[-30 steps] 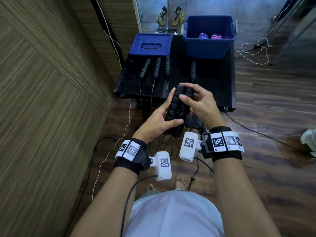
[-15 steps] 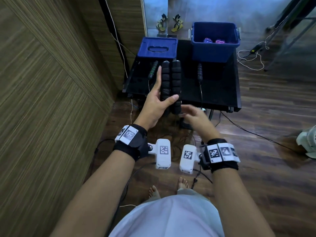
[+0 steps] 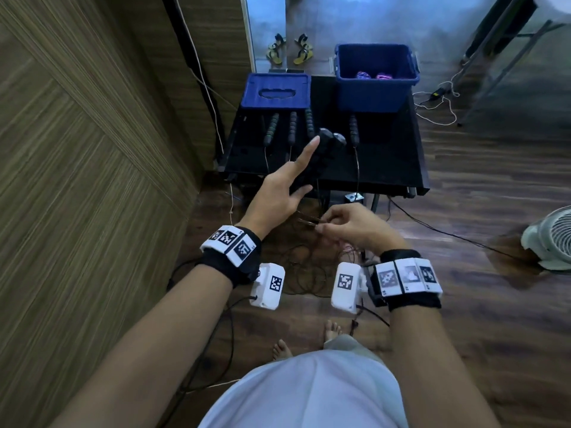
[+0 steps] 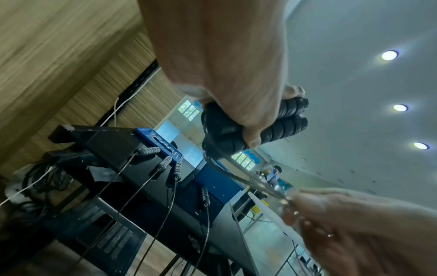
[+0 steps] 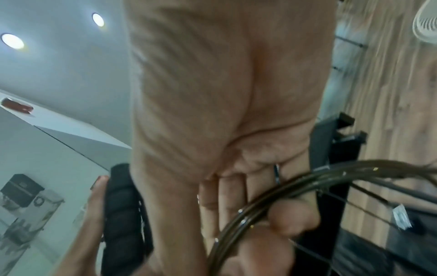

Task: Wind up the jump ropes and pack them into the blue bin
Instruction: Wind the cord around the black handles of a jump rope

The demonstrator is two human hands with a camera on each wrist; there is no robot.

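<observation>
Left hand (image 3: 278, 193) gripping paired handles (image 3: 324, 149), right fingers (image 3: 333, 225) pinching cord (image 5: 272, 203) — loops blurred

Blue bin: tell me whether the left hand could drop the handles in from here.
Probably yes: the left hand grips the handles, and nothing stands between them and the open blue bin, though the rope is unwound.

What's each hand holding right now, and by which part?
Left hand grips the two black handles together around their middles; right hand pinches the rope's cord just below them.

Wood-panel wall (image 3: 77, 180) left; dark plank floor (image 3: 494, 196); black table (image 3: 386, 168); white fan (image 3: 553, 239) right.
</observation>
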